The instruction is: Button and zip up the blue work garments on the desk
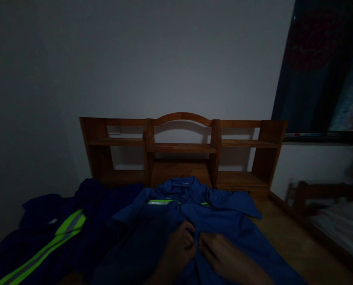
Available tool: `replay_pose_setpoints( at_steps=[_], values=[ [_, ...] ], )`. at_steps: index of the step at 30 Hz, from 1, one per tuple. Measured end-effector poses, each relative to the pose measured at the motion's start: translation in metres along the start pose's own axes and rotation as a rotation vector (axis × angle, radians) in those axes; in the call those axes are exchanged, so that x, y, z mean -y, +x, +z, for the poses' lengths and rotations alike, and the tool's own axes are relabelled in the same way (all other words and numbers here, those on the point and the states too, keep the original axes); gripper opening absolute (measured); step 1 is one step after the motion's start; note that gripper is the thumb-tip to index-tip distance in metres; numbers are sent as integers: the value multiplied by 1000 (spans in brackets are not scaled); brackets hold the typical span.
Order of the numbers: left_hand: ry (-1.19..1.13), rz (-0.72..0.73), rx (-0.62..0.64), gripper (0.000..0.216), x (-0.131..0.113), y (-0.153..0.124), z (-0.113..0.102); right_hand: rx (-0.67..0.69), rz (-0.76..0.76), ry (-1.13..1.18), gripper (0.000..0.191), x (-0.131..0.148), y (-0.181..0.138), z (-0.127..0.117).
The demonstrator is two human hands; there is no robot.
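A blue work shirt (235, 221) lies spread out face up, its collar (182, 183) at the far end and yellow-green reflective strips (161, 202) across the chest. Over its front opening, my left hand (182, 243) is closed with the fingertips pinched on the shirt's front edge. Just to the right, my right hand (216, 247) is also closed on the cloth along the same edge. The two hands almost meet. Dim light hides any button between the fingers.
Beside the shirt on the left lies a heap of darker blue clothing (105, 213) with a bright yellow-green and grey band (46, 249). A wooden shelf unit (182, 148) stands against the wall behind. At the right are a wooden bed frame (302, 196) and a dark curtain (315, 71).
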State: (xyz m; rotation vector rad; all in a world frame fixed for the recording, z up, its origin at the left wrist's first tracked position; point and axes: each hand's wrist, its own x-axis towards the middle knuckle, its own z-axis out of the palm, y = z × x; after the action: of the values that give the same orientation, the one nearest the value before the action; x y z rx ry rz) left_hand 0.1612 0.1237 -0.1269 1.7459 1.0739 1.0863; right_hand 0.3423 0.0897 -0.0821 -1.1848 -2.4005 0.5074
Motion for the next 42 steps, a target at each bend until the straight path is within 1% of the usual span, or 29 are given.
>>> replay_pose_setpoints(
  at_steps=[3, 5, 9, 12, 14, 16, 19, 21, 26, 32, 35, 37, 40, 42],
  values=[
    [-38, -41, -9, 21, 0, 3, 0, -21, -27, -8, 20, 3, 2, -2],
    [-80, -104, 30, 15, -2, 4, -1, -51, -43, -9, 20, 4, 4, -3],
    [-233, -268, 207, 40, -8, 4, -3, -94, -62, -30, 21, 4, 5, -8],
    [-350, -306, 288, 45, -9, 5, -6, -119, -70, -52, 21, 5, 4, -10],
    [-373, -313, 319, 46, -7, 5, -7, -127, -74, -44, 21, 5, 4, -11],
    [-334, -286, 313, 45, -5, 5, -7, -133, -68, -19, 21, 2, 5, -10],
    [-182, -173, 240, 40, -2, 4, -5, -142, -43, 49, 20, -3, 8, -6],
    [-131, -131, 214, 37, -1, 3, -3, -147, -28, 108, 19, -7, 11, -3],
    [-198, -185, 253, 38, -6, 2, -4, -145, -22, 279, 15, -13, 15, 1],
    [-192, -188, 261, 37, -11, 3, -8, -95, 9, 484, 21, -22, 18, 2],
    [-135, -122, 257, 31, -17, 2, -10, -61, 34, 582, 24, -27, 20, 5],
    [-46, -51, 227, 26, -21, 1, -12, -39, 51, 638, 25, -31, 20, 7],
    [99, 38, 181, 20, -22, 0, -13, -4, 74, 688, 25, -33, 20, 9],
    [155, 68, 168, 17, -21, -1, -13, 8, 81, 695, 27, -32, 20, 8]
  ],
)
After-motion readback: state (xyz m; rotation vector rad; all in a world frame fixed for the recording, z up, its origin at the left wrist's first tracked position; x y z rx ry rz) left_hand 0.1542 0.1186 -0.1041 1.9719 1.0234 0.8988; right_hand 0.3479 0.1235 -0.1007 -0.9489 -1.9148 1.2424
